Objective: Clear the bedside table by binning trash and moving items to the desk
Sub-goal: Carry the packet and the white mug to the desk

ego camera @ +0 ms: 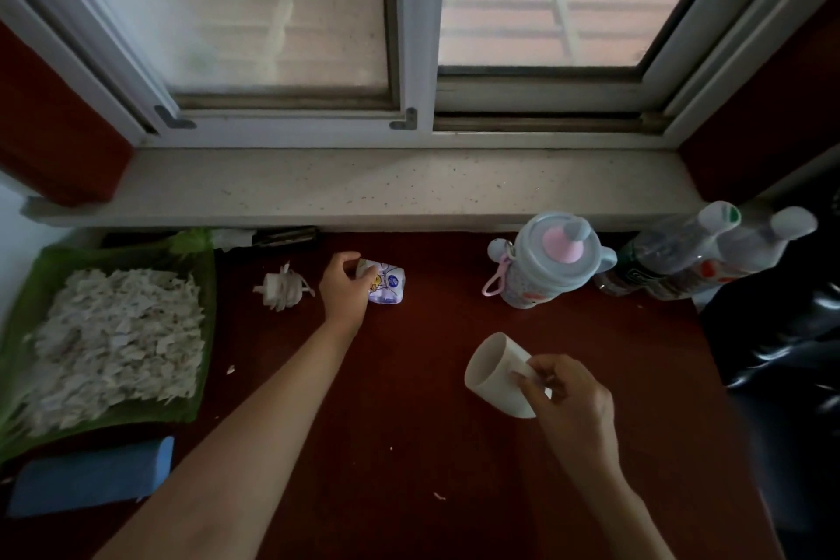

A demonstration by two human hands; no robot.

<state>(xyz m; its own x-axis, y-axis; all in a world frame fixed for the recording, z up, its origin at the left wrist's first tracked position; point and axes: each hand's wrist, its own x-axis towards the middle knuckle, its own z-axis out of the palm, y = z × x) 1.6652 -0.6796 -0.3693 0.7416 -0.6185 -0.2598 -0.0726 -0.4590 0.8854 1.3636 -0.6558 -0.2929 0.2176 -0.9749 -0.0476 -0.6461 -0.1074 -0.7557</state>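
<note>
On the dark red table [409,423], my left hand [343,291] is closed around a small crumpled white and purple packet [386,284] near the table's back edge. My right hand [570,400] holds a white paper cup [497,371], tilted on its side with its mouth facing left, just above the table at the front right. A scrunched white paper wad [284,289] lies left of the packet, apart from my left hand.
A green bag or tray [200,332] full of white paper shreds sits at the left, a blue case [91,477] in front of it. A pastel child's bottle [545,268] and two plastic bottles [682,259] lie at the back right. A stone windowsill [363,186] runs behind. Something black [782,355] borders the right.
</note>
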